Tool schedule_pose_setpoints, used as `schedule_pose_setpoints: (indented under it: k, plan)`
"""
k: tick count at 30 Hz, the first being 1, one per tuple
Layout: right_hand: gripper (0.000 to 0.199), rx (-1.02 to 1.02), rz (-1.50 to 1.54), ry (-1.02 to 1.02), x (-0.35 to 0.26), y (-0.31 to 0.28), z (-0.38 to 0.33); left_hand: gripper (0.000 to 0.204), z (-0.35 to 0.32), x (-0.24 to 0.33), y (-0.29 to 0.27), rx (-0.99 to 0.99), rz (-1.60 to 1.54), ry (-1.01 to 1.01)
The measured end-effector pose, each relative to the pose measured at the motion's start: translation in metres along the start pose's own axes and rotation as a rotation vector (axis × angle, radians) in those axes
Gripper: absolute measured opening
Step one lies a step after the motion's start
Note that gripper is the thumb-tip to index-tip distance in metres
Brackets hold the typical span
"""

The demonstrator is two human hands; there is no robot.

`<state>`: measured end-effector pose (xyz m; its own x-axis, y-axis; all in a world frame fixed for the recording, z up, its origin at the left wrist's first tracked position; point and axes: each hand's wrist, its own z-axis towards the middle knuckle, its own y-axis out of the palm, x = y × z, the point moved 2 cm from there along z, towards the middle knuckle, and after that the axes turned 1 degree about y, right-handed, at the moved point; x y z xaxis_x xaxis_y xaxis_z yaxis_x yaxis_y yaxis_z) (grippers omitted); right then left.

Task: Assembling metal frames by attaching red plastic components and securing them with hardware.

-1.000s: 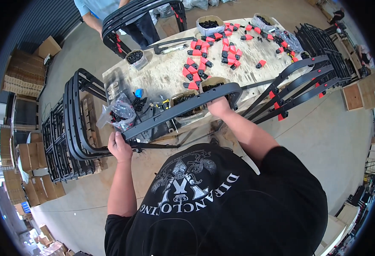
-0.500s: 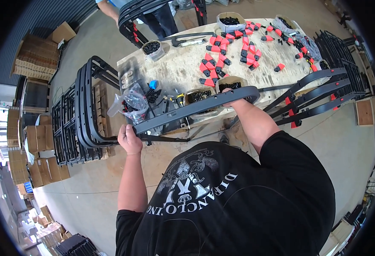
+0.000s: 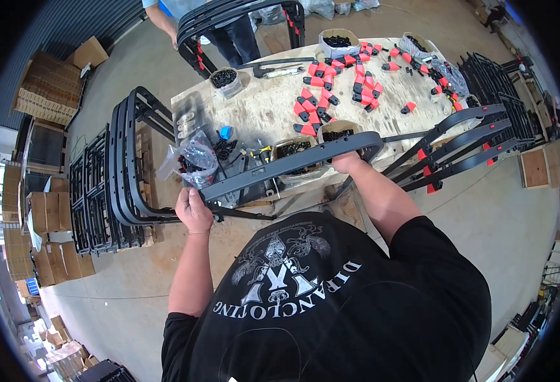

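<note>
A long dark grey curved frame part (image 3: 293, 164) lies across the near edge of the plywood table (image 3: 267, 108). My left hand (image 3: 193, 210) grips its left end, beside a clear bag of black parts (image 3: 194, 159). My right hand (image 3: 347, 162) holds the frame near its rounded right end, close to a tub of black screws (image 3: 337, 132). Many red and black plastic clips (image 3: 328, 89) are spread over the far half of the table.
Racks of black frames stand at the table's left (image 3: 124, 172) and right (image 3: 465, 146). Another person (image 3: 222, 25) handles a frame at the far side. Cardboard boxes (image 3: 47, 89) are stacked along the left; a small wooden crate (image 3: 535, 167) sits at the right.
The frame part has risen slightly at its right end, with both hands still on it. The view has shifted a little, so the table sits lower in the picture.
</note>
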<state>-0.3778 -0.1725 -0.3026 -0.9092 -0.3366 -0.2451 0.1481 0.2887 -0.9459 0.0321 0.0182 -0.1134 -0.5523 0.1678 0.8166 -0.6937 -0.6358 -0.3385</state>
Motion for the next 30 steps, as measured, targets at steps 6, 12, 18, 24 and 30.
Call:
schedule_pose_setpoints:
  k: [6, 12, 18, 24, 30]
  plan:
    - [0.037, -0.29, -0.049, -0.104, -0.039, -0.052, 0.007, 0.032, -0.004, 0.005, -0.003, 0.018, 0.012, -0.039]
    - [0.037, -0.288, -0.142, -0.071, -0.051, -0.049, 0.015, 0.032, -0.003, 0.002, -0.004, 0.023, 0.017, -0.023]
    - [0.035, -0.056, -0.005, -0.037, -0.024, -0.027, 0.016, 0.032, -0.006, -0.002, -0.011, 0.008, 0.035, -0.026]
    - [0.01, 0.014, 1.996, 0.583, -0.045, -0.058, -0.016, 0.031, -0.009, -0.001, -0.014, 0.021, 0.063, 0.013]
    - [0.026, -0.236, 1.898, 0.484, -0.063, -0.058, -0.029, 0.03, -0.003, 0.003, -0.002, -0.004, 0.026, 0.024]
